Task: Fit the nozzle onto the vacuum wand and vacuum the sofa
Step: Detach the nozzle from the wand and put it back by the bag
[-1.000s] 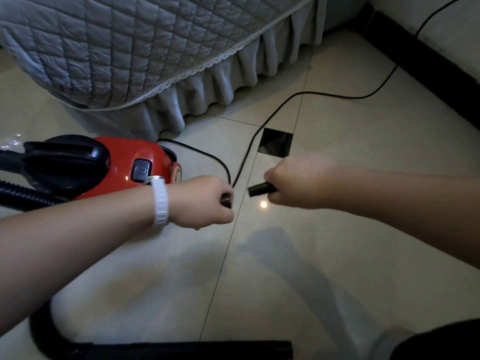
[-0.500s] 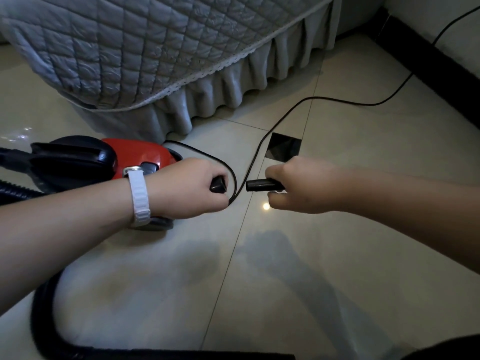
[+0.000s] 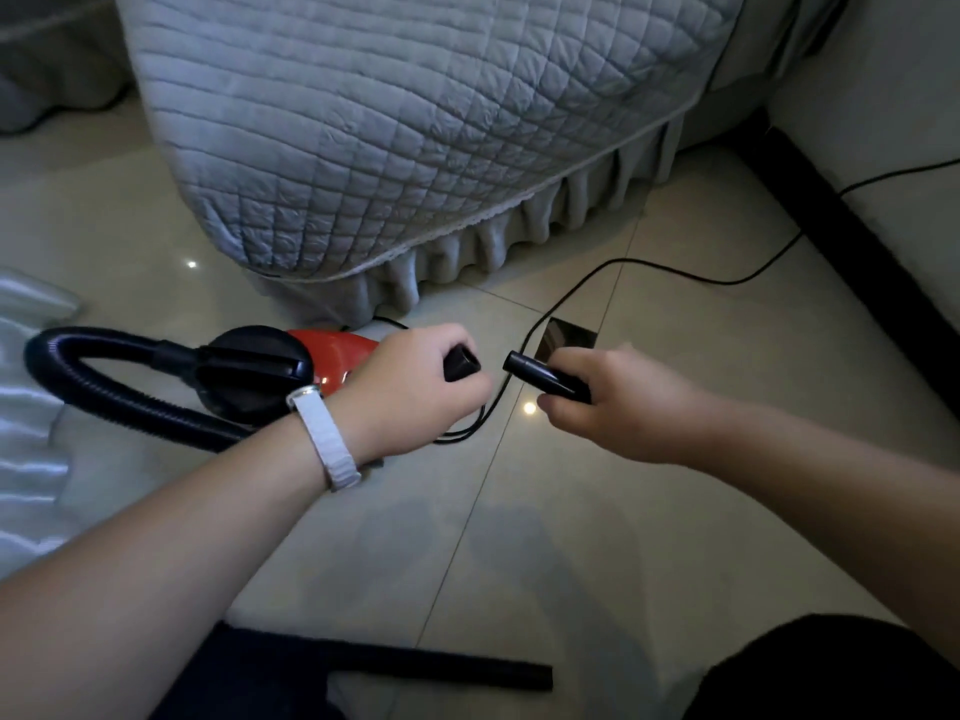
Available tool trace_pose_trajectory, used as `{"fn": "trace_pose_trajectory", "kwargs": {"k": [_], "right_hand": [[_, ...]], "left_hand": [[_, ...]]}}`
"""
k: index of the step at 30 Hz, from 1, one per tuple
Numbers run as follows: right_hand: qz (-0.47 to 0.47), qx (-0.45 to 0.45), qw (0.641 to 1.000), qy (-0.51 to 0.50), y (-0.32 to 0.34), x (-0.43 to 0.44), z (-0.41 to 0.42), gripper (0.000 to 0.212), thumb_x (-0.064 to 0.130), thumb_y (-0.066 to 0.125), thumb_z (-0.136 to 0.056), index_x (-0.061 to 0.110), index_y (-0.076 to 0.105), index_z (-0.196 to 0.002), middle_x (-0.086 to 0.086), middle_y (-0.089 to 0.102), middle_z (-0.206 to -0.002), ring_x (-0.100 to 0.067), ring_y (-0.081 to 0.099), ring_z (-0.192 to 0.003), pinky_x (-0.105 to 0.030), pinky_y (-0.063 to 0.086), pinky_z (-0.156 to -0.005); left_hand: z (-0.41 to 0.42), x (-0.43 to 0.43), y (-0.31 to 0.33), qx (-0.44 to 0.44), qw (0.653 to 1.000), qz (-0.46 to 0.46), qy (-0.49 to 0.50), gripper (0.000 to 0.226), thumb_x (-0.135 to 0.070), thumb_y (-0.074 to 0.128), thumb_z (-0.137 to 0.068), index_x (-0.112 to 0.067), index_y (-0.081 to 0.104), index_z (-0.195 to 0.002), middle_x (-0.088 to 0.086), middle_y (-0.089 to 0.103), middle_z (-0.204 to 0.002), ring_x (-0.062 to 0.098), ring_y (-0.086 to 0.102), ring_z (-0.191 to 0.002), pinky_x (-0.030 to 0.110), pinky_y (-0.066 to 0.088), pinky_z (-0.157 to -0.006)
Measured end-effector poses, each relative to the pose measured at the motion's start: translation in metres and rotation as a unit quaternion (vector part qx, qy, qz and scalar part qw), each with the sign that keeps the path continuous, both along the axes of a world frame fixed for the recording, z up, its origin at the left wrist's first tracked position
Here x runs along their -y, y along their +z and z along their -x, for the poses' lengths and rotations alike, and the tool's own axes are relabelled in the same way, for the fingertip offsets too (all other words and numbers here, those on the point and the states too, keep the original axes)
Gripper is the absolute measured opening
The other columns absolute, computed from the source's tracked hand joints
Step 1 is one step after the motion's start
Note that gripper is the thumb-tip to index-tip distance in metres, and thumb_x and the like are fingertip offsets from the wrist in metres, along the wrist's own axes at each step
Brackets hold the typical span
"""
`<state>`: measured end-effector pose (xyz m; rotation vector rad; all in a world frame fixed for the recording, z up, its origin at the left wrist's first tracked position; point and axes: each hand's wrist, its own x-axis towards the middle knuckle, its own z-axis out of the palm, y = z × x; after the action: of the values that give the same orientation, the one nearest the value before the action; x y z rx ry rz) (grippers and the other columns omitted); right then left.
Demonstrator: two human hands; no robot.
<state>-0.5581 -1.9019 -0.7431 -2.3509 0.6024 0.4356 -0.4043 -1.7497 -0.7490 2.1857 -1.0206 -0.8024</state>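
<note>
My left hand (image 3: 410,392), with a white band on the wrist, grips a black wand end (image 3: 461,362) whose squarish open mouth faces right. My right hand (image 3: 628,407) grips a black round nozzle tube (image 3: 540,379) with its open end pointing left at that mouth. A small gap separates the two pieces, roughly in line. Behind my left hand sits the red and black vacuum cleaner (image 3: 332,348), its black ribbed hose (image 3: 130,407) looping to the left. The grey quilted sofa (image 3: 415,122) with a frilled skirt fills the top.
A black power cord (image 3: 571,293) runs across the glossy tiled floor from the vacuum to the right wall with its dark skirting (image 3: 857,241). Another black tube (image 3: 441,667) lies on the floor near me. White shiny fabric (image 3: 26,407) lies at far left.
The view has tilted up, showing more sofa and the hose loop. My hands have turned both pieces so their open ends face each other, still a little apart.
</note>
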Motion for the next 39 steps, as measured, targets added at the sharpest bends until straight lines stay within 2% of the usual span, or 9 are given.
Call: {"fn": "trace_pose_trajectory", "kwargs": {"k": [6, 12, 17, 20, 23, 30, 32, 35, 39], "right_hand": [[-0.023, -0.019, 0.999, -0.044, 0.146, -0.020, -0.007, 0.024, 0.037, 0.060, -0.093, 0.027, 0.048, -0.075, 0.005, 0.055, -0.069, -0.012, 0.052, -0.057, -0.029, 0.040, -0.052], [-0.032, -0.036, 0.998, -0.043, 0.288, -0.054, -0.015, 0.017, 0.035, 0.059, -0.093, 0.018, 0.058, -0.089, 0.001, 0.059, -0.075, -0.016, 0.054, -0.061, -0.030, 0.042, -0.054], [-0.035, -0.025, 0.998, -0.046, 0.397, -0.089, -0.014, 0.023, 0.033, 0.060, -0.093, 0.023, 0.051, -0.075, 0.003, 0.056, -0.068, -0.013, 0.050, -0.055, -0.027, 0.038, -0.050], [-0.030, -0.003, 0.999, -0.036, 0.448, -0.103, -0.015, 0.021, 0.033, 0.060, -0.093, 0.014, 0.058, -0.085, -0.004, 0.061, -0.074, -0.015, 0.050, -0.057, -0.028, 0.038, -0.051], [-0.030, 0.035, 0.999, -0.007, 0.482, -0.115, -0.018, 0.023, 0.033, 0.061, -0.092, 0.011, 0.060, -0.089, -0.007, 0.064, -0.077, -0.022, 0.056, -0.063, -0.031, 0.042, -0.055], [-0.063, 0.079, 0.990, 0.100, 0.526, -0.135, -0.010, 0.019, 0.030, 0.061, -0.093, 0.013, 0.059, -0.084, 0.005, 0.053, -0.064, -0.009, 0.045, -0.052, -0.024, 0.038, -0.052], [-0.069, 0.077, 0.986, 0.133, 0.533, -0.140, -0.006, 0.020, 0.031, 0.061, -0.093, 0.018, 0.056, -0.078, 0.002, 0.054, -0.064, -0.011, 0.047, -0.053, -0.030, 0.041, -0.054], [-0.068, 0.070, 0.978, 0.185, 0.545, -0.154, -0.002, 0.021, 0.031, 0.059, -0.095, 0.029, 0.053, -0.074, 0.005, 0.055, -0.064, -0.006, 0.048, -0.049, -0.024, 0.039, -0.051], [-0.076, 0.068, 0.971, 0.218, 0.561, -0.185, 0.000, 0.012, 0.032, 0.059, -0.095, 0.024, 0.062, -0.088, 0.004, 0.058, -0.066, -0.002, 0.048, -0.042, -0.016, 0.037, -0.042]], "left_hand": [[0.007, -0.013, 0.142, -0.060, 0.996, -0.018, 0.061, 0.015, -0.027, 0.067, -0.080, -0.018, 0.058, -0.072, 0.001, 0.063, -0.057, 0.023, 0.061, -0.055, 0.044, 0.055, -0.060], [0.003, -0.050, 0.290, -0.103, 0.986, -0.071, 0.112, 0.030, -0.040, 0.060, -0.070, -0.012, 0.063, -0.080, 0.007, 0.066, -0.062, 0.021, 0.056, -0.052, 0.046, 0.056, -0.059], [0.007, -0.086, 0.404, -0.089, 0.984, -0.069, 0.138, 0.016, -0.025, 0.061, -0.082, -0.009, 0.063, -0.081, -0.002, 0.060, -0.053, 0.018, 0.055, -0.043, 0.021, 0.039, -0.039], [0.011, -0.105, 0.456, -0.076, 0.983, -0.053, 0.160, 0.012, -0.022, 0.061, -0.081, -0.014, 0.060, -0.072, -0.005, 0.062, -0.052, 0.014, 0.057, -0.041, 0.024, 0.045, -0.045], [0.020, -0.125, 0.495, -0.054, 0.979, -0.041, 0.193, 0.017, -0.034, 0.061, -0.073, -0.017, 0.059, -0.069, -0.003, 0.061, -0.056, 0.019, 0.058, -0.051, 0.036, 0.052, -0.058], [0.080, -0.171, 0.543, -0.043, 0.945, -0.007, 0.323, 0.019, -0.025, 0.061, -0.081, -0.007, 0.061, -0.076, 0.004, 0.060, -0.060, 0.020, 0.054, -0.053, 0.029, 0.041, -0.050], [0.099, -0.182, 0.552, -0.052, 0.933, -0.006, 0.356, 0.020, -0.022, 0.060, -0.084, -0.003, 0.059, -0.077, 0.007, 0.057, -0.059, 0.019, 0.051, -0.050, 0.027, 0.038, -0.046], [0.124, -0.203, 0.565, -0.072, 0.910, 0.011, 0.409, 0.022, -0.016, 0.057, -0.086, 0.006, 0.055, -0.082, 0.012, 0.054, -0.059, 0.020, 0.048, -0.044, 0.023, 0.034, -0.040], [0.146, -0.239, 0.580, -0.067, 0.888, 0.026, 0.455, 0.019, -0.016, 0.058, -0.087, 0.003, 0.058, -0.083, 0.011, 0.055, -0.064, 0.018, 0.051, -0.045, 0.020, 0.034, -0.038]]}}
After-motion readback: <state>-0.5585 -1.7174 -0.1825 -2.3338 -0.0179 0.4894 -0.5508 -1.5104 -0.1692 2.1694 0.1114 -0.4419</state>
